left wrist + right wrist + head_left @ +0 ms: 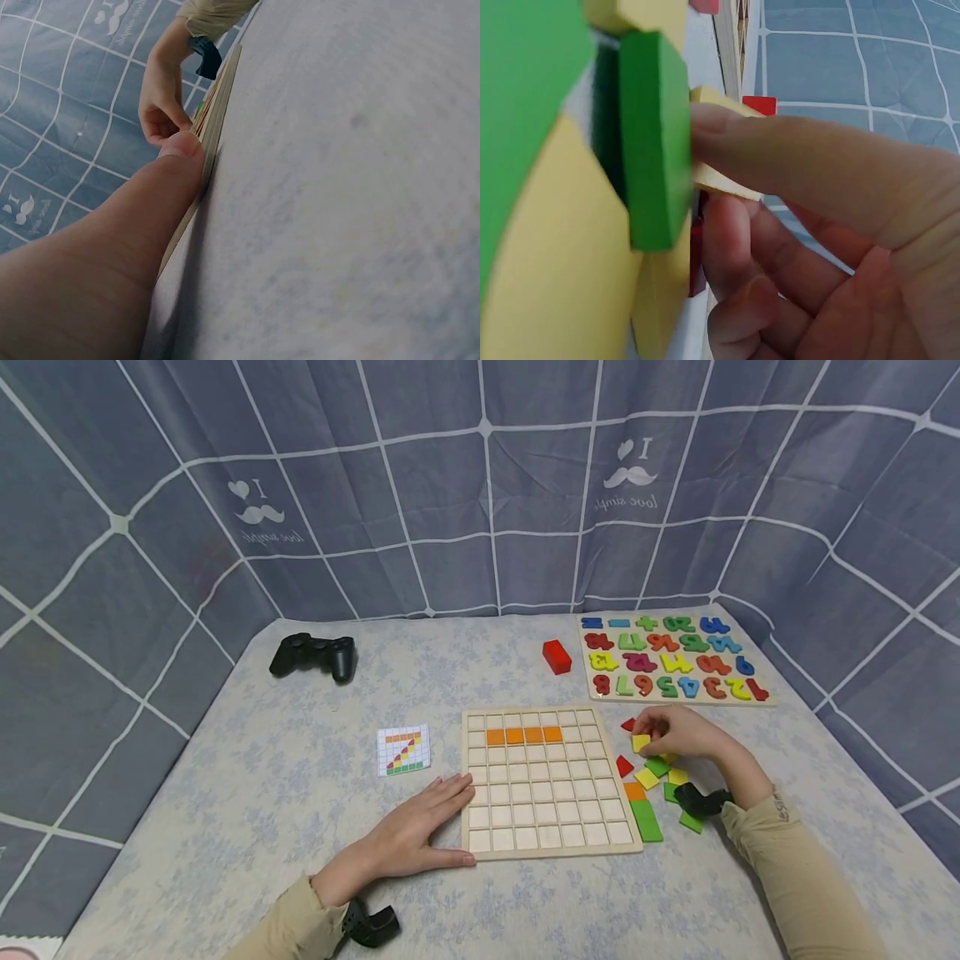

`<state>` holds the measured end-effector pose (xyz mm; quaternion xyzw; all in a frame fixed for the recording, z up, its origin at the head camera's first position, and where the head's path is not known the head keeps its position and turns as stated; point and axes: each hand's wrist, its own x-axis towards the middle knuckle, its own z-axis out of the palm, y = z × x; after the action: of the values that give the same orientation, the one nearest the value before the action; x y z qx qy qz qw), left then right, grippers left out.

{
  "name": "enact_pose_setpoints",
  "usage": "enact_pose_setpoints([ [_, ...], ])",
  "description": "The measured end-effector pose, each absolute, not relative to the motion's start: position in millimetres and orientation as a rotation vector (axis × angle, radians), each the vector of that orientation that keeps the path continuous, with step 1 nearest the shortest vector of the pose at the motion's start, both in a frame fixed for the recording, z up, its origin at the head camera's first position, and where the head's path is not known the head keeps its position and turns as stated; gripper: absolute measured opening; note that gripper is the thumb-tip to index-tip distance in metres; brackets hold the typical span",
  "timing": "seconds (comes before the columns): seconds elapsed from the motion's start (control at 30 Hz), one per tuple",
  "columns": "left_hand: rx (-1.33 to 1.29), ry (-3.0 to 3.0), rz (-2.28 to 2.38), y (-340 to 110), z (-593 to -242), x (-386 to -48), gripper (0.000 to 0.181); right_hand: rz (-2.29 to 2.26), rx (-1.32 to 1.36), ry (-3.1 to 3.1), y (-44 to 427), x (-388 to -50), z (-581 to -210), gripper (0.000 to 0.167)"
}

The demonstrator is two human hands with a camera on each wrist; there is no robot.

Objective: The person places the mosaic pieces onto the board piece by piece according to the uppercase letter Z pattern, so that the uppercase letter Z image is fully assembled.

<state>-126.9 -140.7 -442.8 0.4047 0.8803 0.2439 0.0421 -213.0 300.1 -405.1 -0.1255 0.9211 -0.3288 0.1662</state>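
The left hand (420,828) lies with fingers spread against the left edge of the wooden grid board (551,853); its thumb (184,154) touches the board's side. Four squares form a row near the board's top, among them an orange square (533,735). Right of the board, the right hand (678,732) pinches a yellow square (641,743) between thumb and fingers. In the right wrist view the thumb (780,150) covers part of that yellow piece (731,180), and a green piece (656,142) stands close by. Under and beside the hand lie green, yellow, red and orange pieces.
A pattern card (403,750) lies left of the board. Behind are a black game controller (313,657), a red block (557,657) and a number puzzle board (682,699). A green rectangle (647,821) touches the grid board's right edge. A tiled-pattern curtain (450,485) surrounds the table.
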Motion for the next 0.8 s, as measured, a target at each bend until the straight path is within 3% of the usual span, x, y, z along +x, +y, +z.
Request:
enact_pose_setpoints([
  [0.27,1.242,2.681,0.771,-141,-443,-127,0.089,-1.053,-0.411,2.571,296,-213,-392,0.024],
  [0.8,1.247,2.679,0.768,-141,-444,-128,0.090,-0.904,-0.667,2.531,224,-232,-392,0.011],
])
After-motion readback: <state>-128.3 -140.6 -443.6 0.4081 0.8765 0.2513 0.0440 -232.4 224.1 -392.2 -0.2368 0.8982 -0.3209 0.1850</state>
